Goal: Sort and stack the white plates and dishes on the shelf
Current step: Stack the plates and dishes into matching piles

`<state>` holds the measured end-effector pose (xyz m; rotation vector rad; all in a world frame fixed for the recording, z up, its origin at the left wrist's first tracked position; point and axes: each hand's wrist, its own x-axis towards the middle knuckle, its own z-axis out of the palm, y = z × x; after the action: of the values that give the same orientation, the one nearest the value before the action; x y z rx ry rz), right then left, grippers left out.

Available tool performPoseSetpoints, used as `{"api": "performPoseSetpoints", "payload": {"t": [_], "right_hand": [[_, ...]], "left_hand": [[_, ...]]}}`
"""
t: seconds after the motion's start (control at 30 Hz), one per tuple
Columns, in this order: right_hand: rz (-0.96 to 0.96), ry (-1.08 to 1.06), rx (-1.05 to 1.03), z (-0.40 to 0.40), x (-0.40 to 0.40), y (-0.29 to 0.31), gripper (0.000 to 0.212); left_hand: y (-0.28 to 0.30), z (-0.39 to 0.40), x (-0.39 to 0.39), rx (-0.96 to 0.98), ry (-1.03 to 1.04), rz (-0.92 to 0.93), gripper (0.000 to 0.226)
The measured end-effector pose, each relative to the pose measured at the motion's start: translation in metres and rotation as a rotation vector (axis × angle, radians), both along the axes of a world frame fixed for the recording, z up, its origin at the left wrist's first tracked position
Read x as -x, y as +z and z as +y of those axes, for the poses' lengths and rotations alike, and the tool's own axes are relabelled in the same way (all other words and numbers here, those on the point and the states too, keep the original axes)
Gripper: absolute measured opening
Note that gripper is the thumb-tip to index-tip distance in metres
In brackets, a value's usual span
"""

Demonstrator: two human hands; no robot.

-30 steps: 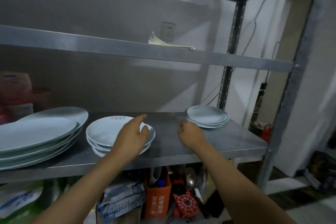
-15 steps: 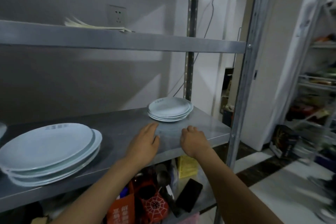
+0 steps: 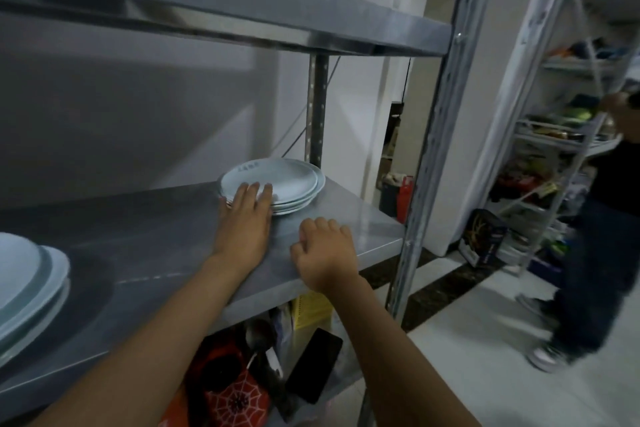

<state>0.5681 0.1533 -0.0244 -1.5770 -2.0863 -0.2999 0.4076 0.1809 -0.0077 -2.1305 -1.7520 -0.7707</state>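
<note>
A small stack of white plates point(image 3: 287, 180) stands at the far right end of the steel shelf point(image 3: 156, 253), beside the rear upright. My left hand point(image 3: 247, 218) lies flat with straight fingers, its fingertips resting on the near left rim of that stack. My right hand point(image 3: 323, 253) hovers over the shelf's front edge to the right, fingers loosely curled and holding nothing. Part of a larger stack of white dishes point(image 3: 31, 281) shows at the left edge of the shelf.
An upper steel shelf point(image 3: 242, 21) runs overhead. Below the plate shelf sit a red spider-web container point(image 3: 239, 395), a black phone point(image 3: 313, 360) and a yellow box point(image 3: 311, 308). A person point(image 3: 602, 236) stands on the right by another rack point(image 3: 561, 135).
The view has swung right. My left hand has reached forward onto the rim of the small plate stack. My right hand has stayed near the shelf's front edge.
</note>
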Motion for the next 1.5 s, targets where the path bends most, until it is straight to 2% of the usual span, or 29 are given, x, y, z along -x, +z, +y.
{"api": "performPoseSetpoints", "payload": {"t": [0.1, 0.3, 0.43, 0.6, 0.83, 0.97, 1.1, 1.17, 1.27, 1.33, 1.4, 1.5], "right_hand": [[0.033, 0.000, 0.003, 0.000, 0.000, -0.001, 0.025], [0.080, 0.019, 0.059, -0.008, 0.001, 0.007, 0.024], [0.058, 0.015, 0.082, -0.010, 0.002, 0.009, 0.025], [0.059, 0.006, 0.085, -0.007, 0.001, 0.007, 0.024], [0.034, -0.017, 0.064, -0.003, -0.001, 0.005, 0.024], [0.024, -0.037, 0.059, -0.003, 0.000, 0.004, 0.024], [-0.009, -0.056, 0.106, -0.012, 0.003, 0.012, 0.031], [0.103, -0.074, 0.141, -0.017, 0.005, 0.014, 0.036], [0.574, -0.023, 0.169, -0.041, 0.014, 0.020, 0.057], [0.763, 0.076, 0.096, -0.064, 0.027, 0.028, 0.071], [0.797, 0.244, 0.006, -0.086, 0.046, 0.042, 0.078], [0.760, 0.527, 0.018, -0.115, 0.083, 0.071, 0.082]], "left_hand": [[-0.006, 0.012, 0.003, 0.039, -0.003, -0.005, 0.042], [-0.004, 0.006, 0.006, -0.063, -0.025, -0.032, 0.028], [0.006, -0.006, 0.008, -0.180, -0.064, -0.160, 0.012], [0.008, -0.016, 0.015, -0.227, -0.161, -0.317, 0.009], [0.012, -0.030, 0.013, -0.303, -0.216, -0.422, 0.010], [0.020, -0.059, 0.009, -0.370, -0.273, -0.421, 0.014], [0.037, -0.098, 0.012, -0.378, -0.329, -0.324, 0.012], [0.047, -0.118, 0.022, -0.389, -0.331, -0.284, 0.010], [0.064, -0.154, 0.045, -0.392, -0.284, -0.246, 0.010], [0.078, -0.175, 0.063, -0.411, -0.234, -0.240, 0.017], [0.091, -0.197, 0.083, -0.425, -0.188, -0.233, 0.025], [0.101, -0.221, 0.114, -0.442, -0.120, -0.238, 0.028]]}}
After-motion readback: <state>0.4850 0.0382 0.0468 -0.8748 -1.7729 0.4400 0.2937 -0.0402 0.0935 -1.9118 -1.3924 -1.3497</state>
